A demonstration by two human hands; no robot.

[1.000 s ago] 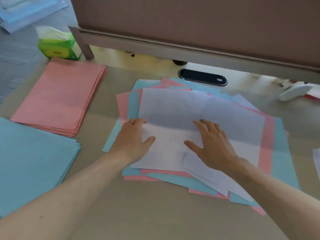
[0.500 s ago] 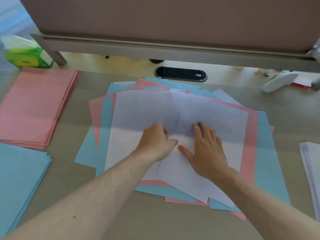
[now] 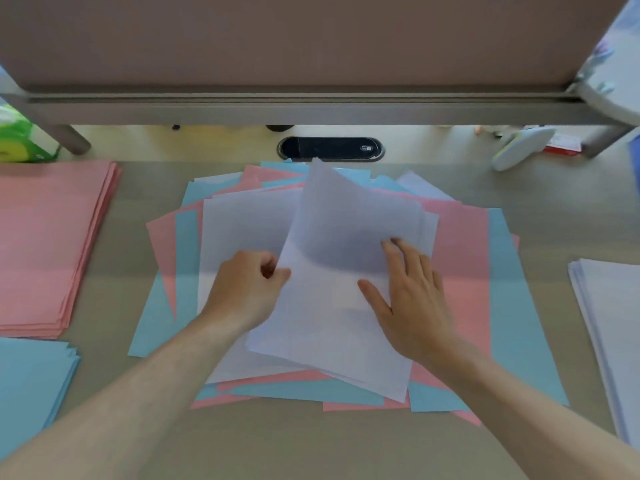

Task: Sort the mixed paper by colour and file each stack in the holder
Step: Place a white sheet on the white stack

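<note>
A mixed pile of pink, blue and white sheets lies spread in the middle of the desk. On top, a white sheet curls upward at its far end. My left hand pinches that sheet's left edge between thumb and curled fingers. My right hand lies flat on the sheet, fingers straight and spread. A sorted pink stack sits at the left, a blue stack at the near left, and a white stack at the right edge. No holder is visible.
A grey partition runs across the back of the desk, with a black cable port below it. A green tissue pack stands at the far left; a white stapler-like object lies at the far right.
My left hand slid from the pile's left side to the middle and took the top white sheet's edge. The sheet's far end has lifted. The view shifted right, showing the white stack.
</note>
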